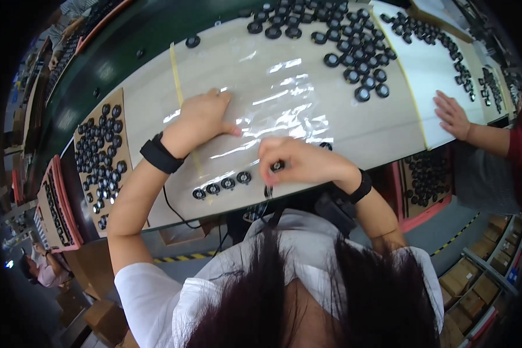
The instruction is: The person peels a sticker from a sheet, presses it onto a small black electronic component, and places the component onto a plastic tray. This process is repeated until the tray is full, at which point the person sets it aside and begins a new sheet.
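My left hand (203, 119) lies on the tabletop at the left edge of a clear plastic sheet (284, 110), its thumb stretched out to the right. Its fingers are partly hidden behind the back of the hand. At the front edge of the table, my right hand (298, 162) is closed, with a round black part (277, 166) showing between its curled fingers. Just below the fingertips, a small dark piece (268, 191) appears edge-on; whether they grip it is unclear. Left of this hand, several round black parts (228, 184) with pale centres form a row.
Many similar parts cover the far right of the table (383, 124), and more fill a brown board (87, 200) at the left. Another person's hand (452, 116) rests on a white surface at the right. A dark cable (174, 210) hangs over the front edge.
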Tool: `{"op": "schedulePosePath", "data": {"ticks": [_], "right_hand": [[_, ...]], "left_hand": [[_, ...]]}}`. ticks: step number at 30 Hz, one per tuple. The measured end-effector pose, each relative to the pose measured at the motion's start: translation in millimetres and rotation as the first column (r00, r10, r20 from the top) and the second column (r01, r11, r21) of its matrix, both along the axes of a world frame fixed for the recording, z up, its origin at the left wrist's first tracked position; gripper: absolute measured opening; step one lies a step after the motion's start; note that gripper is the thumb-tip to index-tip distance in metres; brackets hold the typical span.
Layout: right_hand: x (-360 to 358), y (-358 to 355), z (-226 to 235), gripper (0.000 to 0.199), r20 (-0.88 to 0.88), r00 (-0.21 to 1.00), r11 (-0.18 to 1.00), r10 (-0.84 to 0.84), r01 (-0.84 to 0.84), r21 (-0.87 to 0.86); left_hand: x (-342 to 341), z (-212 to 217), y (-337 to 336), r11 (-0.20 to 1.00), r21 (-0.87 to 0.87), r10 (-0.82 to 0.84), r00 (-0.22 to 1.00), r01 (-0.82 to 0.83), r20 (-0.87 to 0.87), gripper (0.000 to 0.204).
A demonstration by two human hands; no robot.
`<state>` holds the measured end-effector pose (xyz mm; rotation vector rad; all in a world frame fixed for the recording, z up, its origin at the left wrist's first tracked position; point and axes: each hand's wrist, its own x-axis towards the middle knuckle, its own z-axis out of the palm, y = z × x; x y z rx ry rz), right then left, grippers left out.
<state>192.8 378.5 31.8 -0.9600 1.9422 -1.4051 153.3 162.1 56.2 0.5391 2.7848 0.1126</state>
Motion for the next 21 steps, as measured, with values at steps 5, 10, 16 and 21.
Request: {"op": "schedulePosePath", "data": {"ticks": [5, 10, 16, 21], "right_hand": [[5, 7, -10, 0.03, -0.099, 0.992, 0.996, -0.083, 0.081, -0.033], [11, 4, -22, 0.045, -0.31, 0.934, 0.974, -0.177, 0.211, 0.08], [7, 13, 5, 0.053, -0.091, 0.99, 0.993, -0.11, 0.113, 0.033], [5, 40, 42, 0.062, 0.283, 0.948, 0.921, -0.145, 0.234, -0.311]], "left_hand": [[-1, 0, 3, 0.999, -0.044, -0.029, 0.997, 0.032, 0.069, 0.063], [0, -1, 1, 0.999, -0.037, -0.032, 0.998, 0.034, 0.052, 0.062], [-4, 4, 7, 0.997, -0.071, -0.02, 0.995, 0.027, 0.095, 0.062], [-17, 18, 22, 0.975, -0.189, -0.086, 0.986, 0.113, 0.142, 0.051]]}}
